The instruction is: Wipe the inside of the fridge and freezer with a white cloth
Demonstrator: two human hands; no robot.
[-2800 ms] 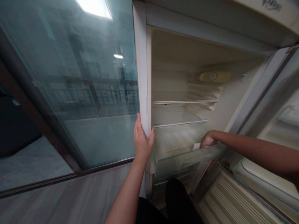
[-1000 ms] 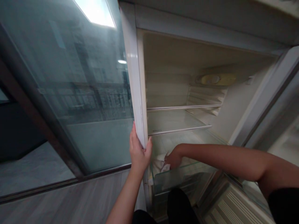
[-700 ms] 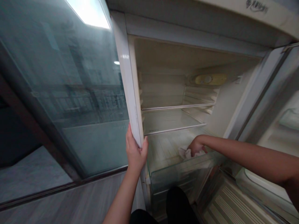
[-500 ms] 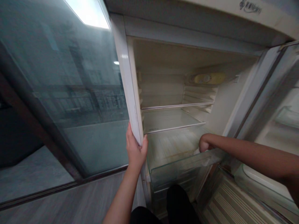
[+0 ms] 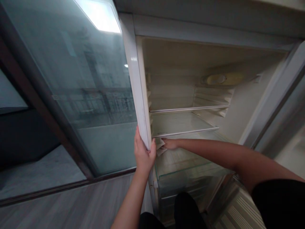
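My left hand [image 5: 144,152] grips the front left edge of the refrigerator [image 5: 139,95], thumb on the inner side and fingers around the outside. Inside the cabinet, my right hand [image 5: 169,143] is closed on a pale cloth [image 5: 161,145], pressed near the left wall just below the lower glass shelf [image 5: 178,123]. Whether it is fabric or paper is hard to tell. Beneath that hand lies the surface above the clear drawer [image 5: 190,178], which shows streaky marks.
An upper shelf [image 5: 190,108] crosses the cabinet, with a yellowish lamp housing [image 5: 224,78] on the right wall. The refrigerator door [image 5: 289,133] stands open at right. A framed glass panel [image 5: 100,105] is at left, above a grey wood-look floor [image 5: 100,200]. My knees are close in front.
My right hand has swept with the cloth from the right side of the cabinet to the left wall. My left hand keeps its hold. The view has shifted slightly.
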